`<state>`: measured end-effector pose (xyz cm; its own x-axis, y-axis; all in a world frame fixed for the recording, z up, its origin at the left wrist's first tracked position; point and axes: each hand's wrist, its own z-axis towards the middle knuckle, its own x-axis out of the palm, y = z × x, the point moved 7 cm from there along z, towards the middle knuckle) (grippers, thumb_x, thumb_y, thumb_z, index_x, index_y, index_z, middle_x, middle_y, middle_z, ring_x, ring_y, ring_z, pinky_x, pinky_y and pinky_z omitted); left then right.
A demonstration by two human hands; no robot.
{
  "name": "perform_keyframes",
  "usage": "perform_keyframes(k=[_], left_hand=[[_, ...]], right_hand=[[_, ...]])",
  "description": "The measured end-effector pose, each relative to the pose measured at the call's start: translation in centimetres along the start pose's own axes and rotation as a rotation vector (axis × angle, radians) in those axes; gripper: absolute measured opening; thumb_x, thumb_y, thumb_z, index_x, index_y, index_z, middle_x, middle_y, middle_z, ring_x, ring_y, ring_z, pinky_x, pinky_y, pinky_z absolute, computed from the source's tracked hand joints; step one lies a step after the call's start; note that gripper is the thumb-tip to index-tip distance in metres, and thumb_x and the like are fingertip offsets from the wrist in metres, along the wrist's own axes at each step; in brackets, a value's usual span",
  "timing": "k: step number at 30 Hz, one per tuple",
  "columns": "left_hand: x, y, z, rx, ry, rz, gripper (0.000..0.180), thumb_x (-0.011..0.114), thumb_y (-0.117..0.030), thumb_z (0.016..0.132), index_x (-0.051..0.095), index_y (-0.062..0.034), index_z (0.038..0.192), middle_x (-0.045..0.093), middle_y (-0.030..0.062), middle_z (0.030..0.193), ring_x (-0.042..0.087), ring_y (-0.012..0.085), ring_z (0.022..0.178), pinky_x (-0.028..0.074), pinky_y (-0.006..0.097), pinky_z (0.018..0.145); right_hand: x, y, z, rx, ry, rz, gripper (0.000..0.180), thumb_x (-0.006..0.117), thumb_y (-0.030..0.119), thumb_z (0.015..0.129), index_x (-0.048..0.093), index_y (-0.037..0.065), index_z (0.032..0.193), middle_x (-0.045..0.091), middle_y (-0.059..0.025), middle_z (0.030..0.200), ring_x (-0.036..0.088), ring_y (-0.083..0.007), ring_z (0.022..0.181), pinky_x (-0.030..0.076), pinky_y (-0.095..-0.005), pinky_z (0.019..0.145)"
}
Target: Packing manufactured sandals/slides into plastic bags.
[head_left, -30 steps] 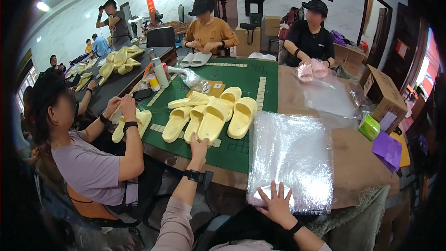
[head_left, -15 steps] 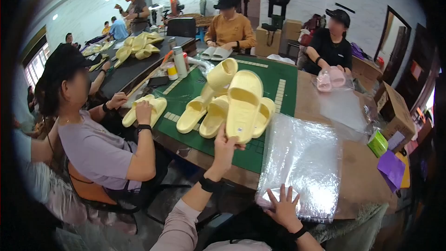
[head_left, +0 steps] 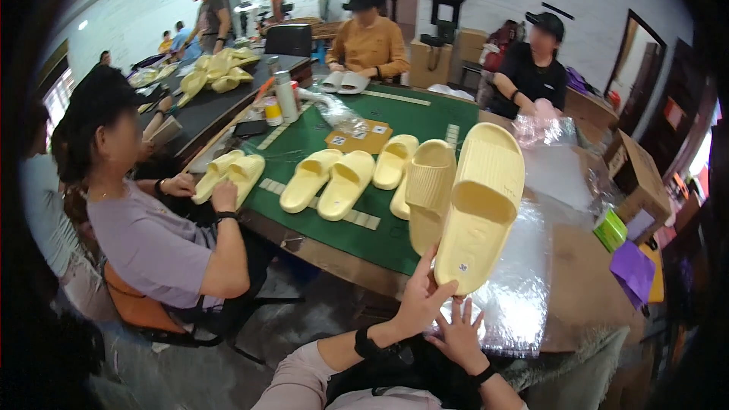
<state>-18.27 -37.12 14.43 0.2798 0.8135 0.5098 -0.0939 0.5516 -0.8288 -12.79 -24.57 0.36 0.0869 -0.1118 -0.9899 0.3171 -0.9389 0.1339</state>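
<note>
My left hand [head_left: 420, 296] grips a pair of pale yellow slide sandals by the heel ends, raised over the table's near edge. The front slide [head_left: 477, 239] shows its footbed with a small round sticker at the heel. Behind it, the second slide [head_left: 427, 201] is partly covered. Just below, my right hand [head_left: 460, 340] lies with fingers spread on a stack of clear plastic bags [head_left: 524, 319]. Left of the held pair, a yellow slide pair [head_left: 345, 186] rests on the green mat [head_left: 304, 235]. Another slide [head_left: 395, 161] lies beside it, its mate mostly hidden.
A co-worker at left handles yellow slides [head_left: 228, 175]; another across the table has white slides [head_left: 344, 82]. At right, a third holds a pink item in plastic [head_left: 541, 118]. Bottles [head_left: 285, 97], a brown card [head_left: 361, 137], a cardboard box [head_left: 638, 182] and a purple packet [head_left: 633, 272] stand about.
My left hand has brought the yellow slides rightward and nearer, from above the green mat to over the plastic bags. My right hand remains spread on the bags.
</note>
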Motion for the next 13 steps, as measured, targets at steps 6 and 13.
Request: perform_keyframes(k=[6,13], left_hand=[[1.9,7.3,0.1,-0.242,0.044,0.003,0.073,0.050,0.006,0.089,0.014,-0.0085,0.150,0.053,0.0131,0.127,0.059,0.0148,0.099,0.052,0.027,0.079],[1.3,15.1,-0.5,-0.533,0.148,0.216,0.074,0.053,-0.001,0.091,0.013,-0.0172,0.152,0.055,0.0119,0.124,0.061,0.0119,0.085,0.052,0.023,0.065]], right_hand=[[1.8,-0.6,0.4,0.001,0.044,-0.021,0.064,0.063,0.054,0.080,0.050,0.023,0.134,0.033,-0.0191,0.145,0.028,-0.0478,0.133,0.015,-0.0798,0.095],[3.4,-1.5,0.0,0.060,0.061,0.128,0.070,0.061,0.057,0.080,0.049,0.017,0.137,0.039,-0.0114,0.144,0.026,-0.0392,0.136,0.007,-0.0749,0.102]])
